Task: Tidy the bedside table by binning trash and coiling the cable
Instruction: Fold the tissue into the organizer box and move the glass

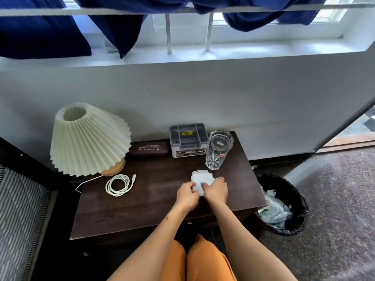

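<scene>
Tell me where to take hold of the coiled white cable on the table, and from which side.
Pinch the white cable across its bundled loops on the near, lower-left arc, coming from above on the person's side. It lies flat in a loose ring, so gathering several strands at once should keep the coil together. Avoid the free plug end at upper right; lifting there would likely unwind it.

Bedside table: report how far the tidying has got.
Done: the cable lies coiled near the lamp, and the bin beside the table already holds trash. In hand: the left hand and right hand both grip the white paper on the tabletop. Left: binning that paper.
</scene>
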`<state>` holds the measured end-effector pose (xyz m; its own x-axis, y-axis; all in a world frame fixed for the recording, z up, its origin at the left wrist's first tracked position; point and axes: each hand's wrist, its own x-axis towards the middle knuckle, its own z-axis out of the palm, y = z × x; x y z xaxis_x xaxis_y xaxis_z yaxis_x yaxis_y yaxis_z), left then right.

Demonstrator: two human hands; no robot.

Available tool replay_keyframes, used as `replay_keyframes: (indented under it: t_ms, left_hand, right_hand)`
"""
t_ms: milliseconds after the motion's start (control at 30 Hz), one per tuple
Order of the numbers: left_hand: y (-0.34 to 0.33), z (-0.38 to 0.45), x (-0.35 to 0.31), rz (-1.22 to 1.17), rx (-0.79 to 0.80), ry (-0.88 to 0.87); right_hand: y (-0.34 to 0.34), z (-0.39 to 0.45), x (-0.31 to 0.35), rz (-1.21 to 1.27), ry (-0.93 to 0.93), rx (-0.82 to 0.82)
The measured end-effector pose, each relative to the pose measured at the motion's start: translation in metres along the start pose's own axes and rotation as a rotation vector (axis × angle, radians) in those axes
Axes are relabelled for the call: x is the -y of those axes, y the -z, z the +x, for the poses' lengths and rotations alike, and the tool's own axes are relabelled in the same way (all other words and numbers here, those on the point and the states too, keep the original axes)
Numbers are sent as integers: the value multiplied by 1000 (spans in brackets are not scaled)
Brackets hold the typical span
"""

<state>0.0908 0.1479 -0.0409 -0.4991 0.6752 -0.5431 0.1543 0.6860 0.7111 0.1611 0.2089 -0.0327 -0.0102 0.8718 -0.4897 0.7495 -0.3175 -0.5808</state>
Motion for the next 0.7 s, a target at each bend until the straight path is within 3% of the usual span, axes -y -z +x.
replay_keyframes:
  t_ms: [200, 400, 567, 700]
  left_hand:
    - [-2, -2, 8, -264, -118, 99]
    - [9, -4, 7, -531, -52, 298]
    - [22, -9, 6, -744, -24, 306]
    - [33, -11, 1, -874, -84, 253]
  right_hand:
    - [1, -1, -4, 52, -144, 89]
    - [1, -9, 4, 397, -94, 207]
    - [0, -22, 18, 441, -21, 265]
    - [3, -28, 28, 503, -56, 204]
